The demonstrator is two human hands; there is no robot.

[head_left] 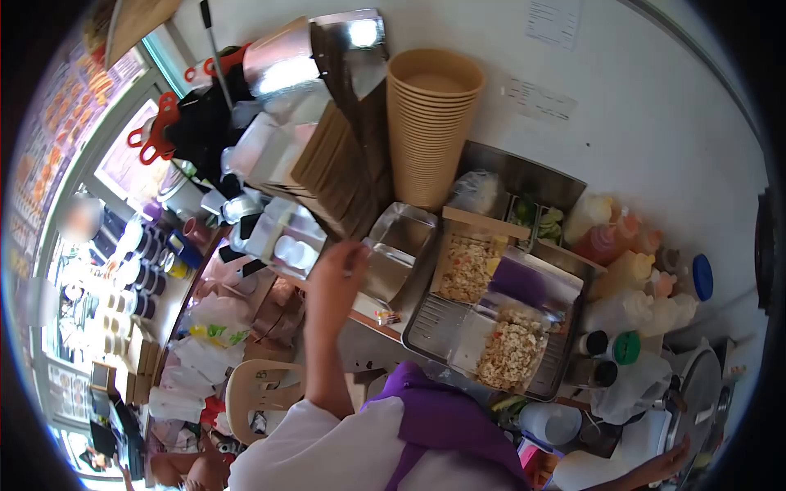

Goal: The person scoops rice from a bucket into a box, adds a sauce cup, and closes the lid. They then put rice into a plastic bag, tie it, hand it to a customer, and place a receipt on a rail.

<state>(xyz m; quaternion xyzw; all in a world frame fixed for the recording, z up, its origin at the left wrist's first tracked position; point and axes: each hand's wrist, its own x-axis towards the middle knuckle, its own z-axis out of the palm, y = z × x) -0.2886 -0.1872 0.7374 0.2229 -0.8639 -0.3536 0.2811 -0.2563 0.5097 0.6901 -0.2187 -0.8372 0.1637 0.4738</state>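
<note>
Blurred and bent at the fingers, my left hand [337, 266] is between a clear bin with small white lids [295, 252] and an empty metal tray [386, 274]. Whether it grips anything cannot be made out. My right hand [675, 460], at the lower right edge, is beside a large round metal lid or pan [700, 397], its fingers partly hidden. Chopped food fills an open brown box [465, 270] and an open foil-lined container [512, 350], both on a ribbed dark tray [434, 331].
Tall stacked paper tubs [434, 123] stand by the wall, beside stacked brown boxes [336, 164]. Sauce bottles [626, 274] and dark-lidded jars line the right. A beige chair [241, 401] is below left. Part of another person [205, 468] shows at the bottom left.
</note>
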